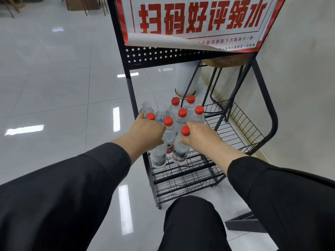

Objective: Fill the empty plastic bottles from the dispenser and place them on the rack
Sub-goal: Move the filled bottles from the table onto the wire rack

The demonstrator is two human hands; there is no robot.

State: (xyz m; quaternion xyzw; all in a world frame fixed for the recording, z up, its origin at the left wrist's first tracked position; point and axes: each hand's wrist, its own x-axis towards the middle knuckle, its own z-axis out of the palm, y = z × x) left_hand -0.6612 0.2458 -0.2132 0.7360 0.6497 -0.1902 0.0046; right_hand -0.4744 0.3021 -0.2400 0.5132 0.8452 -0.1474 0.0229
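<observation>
Several clear plastic bottles with red caps stand on the black wire rack (233,129), plus two with clear caps (146,108) at the back left. My left hand (147,133) grips the neck of a red-capped bottle (159,156) at the shelf's front left corner. My right hand (199,136) grips the neck of another red-capped bottle (180,151) just to the right of it. Between the two held bottles stands a third (168,134). The lower parts of the back bottles are hidden.
A red and white sign (199,20) hangs on the rack's perforated back panel (163,55). A wooden stool (226,62) and a white pillar base (184,82) stand behind the rack. A second wire shelf (186,185) lies below. Glossy tiled floor spreads to the left. My knee (194,214) is in front.
</observation>
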